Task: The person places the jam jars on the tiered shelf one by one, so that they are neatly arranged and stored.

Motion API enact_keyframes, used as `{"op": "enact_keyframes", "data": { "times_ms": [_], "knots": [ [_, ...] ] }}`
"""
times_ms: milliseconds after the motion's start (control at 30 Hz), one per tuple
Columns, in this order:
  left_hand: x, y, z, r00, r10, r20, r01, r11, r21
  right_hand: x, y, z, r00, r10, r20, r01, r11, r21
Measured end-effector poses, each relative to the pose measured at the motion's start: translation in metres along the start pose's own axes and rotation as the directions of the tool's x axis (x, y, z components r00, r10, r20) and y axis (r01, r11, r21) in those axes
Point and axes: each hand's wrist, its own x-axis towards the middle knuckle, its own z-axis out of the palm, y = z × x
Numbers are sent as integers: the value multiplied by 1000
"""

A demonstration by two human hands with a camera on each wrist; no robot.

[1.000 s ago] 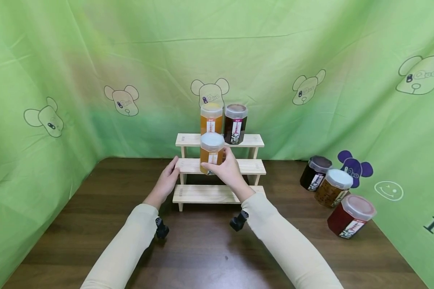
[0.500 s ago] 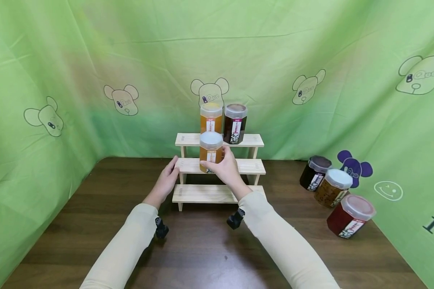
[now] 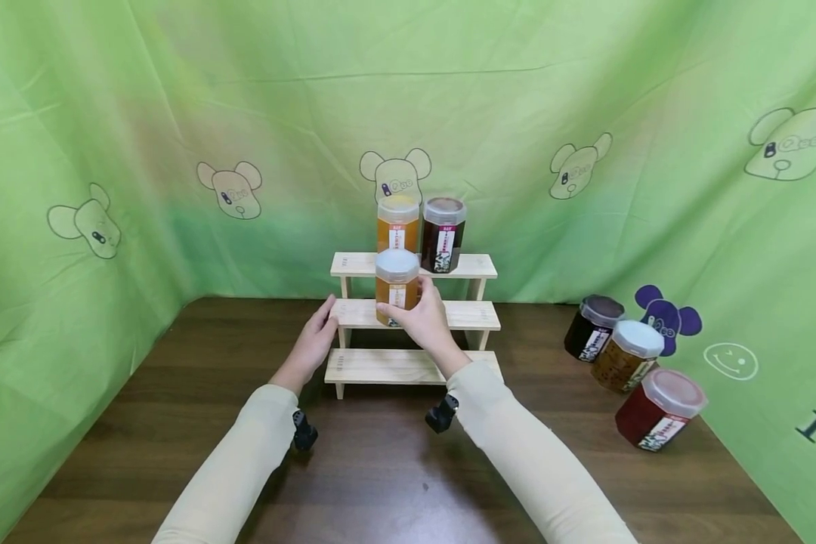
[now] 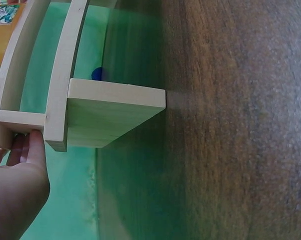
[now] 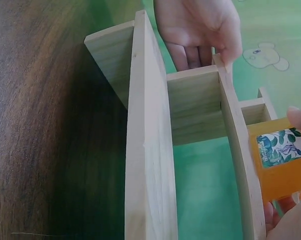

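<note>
In the head view, my right hand (image 3: 421,321) grips an eight-sided jar of orange contents (image 3: 397,291) with a whitish lid. Upright at the middle step of a three-step wooden display stand (image 3: 381,366), the jar has my thumb at its front and fingers round its right side. The right wrist view shows the jar's label (image 5: 282,147) close to the step's edge. My left hand (image 3: 310,341) holds the left end of the middle step, thumb over the edge and fingers against the side panel, as the left wrist view shows at the hand (image 4: 20,185).
An orange jar (image 3: 397,227) and a dark jar (image 3: 443,236) stand on the top step. At the right of the brown table (image 3: 360,476) are a dark jar (image 3: 593,328), a brown jar (image 3: 627,355) and a red jar (image 3: 659,409). A green cloth (image 3: 299,113) hangs behind.
The right hand and its jar have shifted very slightly left and up, then stayed almost still. The left hand keeps its place on the stand.
</note>
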Motion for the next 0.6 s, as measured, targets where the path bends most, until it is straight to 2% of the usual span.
{"op": "enact_keyframes", "data": {
  "times_ms": [600],
  "knots": [
    [-1,1,2,1000,-2,-7,2,1000,1,4,1,-1,1000,-9,-1,9,999,-40]
  ]
}}
